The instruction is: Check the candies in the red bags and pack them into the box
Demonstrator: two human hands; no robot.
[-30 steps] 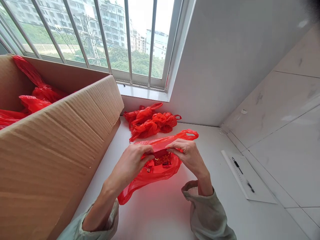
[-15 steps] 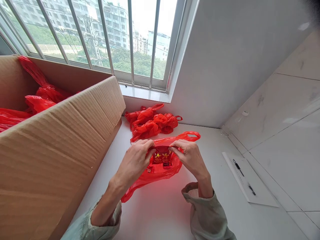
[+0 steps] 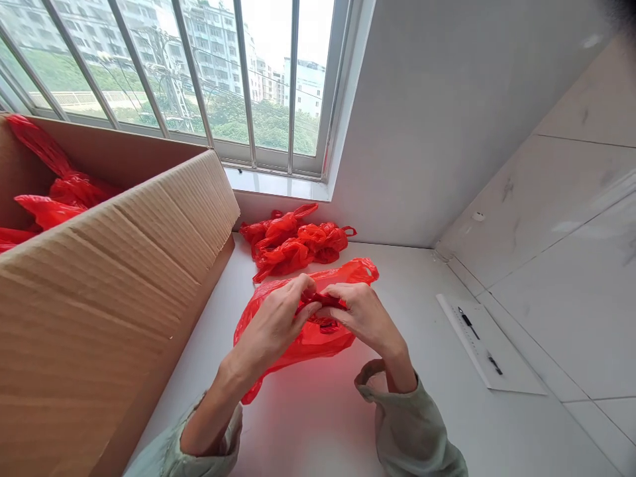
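Note:
A red plastic bag (image 3: 318, 344) lies spread on the white table, its mouth facing me and a handle loop at its upper right. Over its opening, my left hand (image 3: 278, 315) and my right hand (image 3: 365, 315) pinch a dark red packet (image 3: 325, 300) between thumbs and fingers, close together. The packet looks folded or rolled, and the fingers cover much of it. Just below it, small dark wrapped pieces (image 3: 325, 324) show inside the bag.
Several knotted red bags (image 3: 298, 238) are piled by the wall. At the left stands a large cardboard box (image 3: 124, 265) holding red bags. On the right, a white paper sheet (image 3: 507, 354) carries a pen (image 3: 468, 322) and its cap (image 3: 495, 364). A barred window is behind.
My hands have come closer together, and the packet that was spread flat with its yellow print showing is now folded or rolled. The view has shifted slightly.

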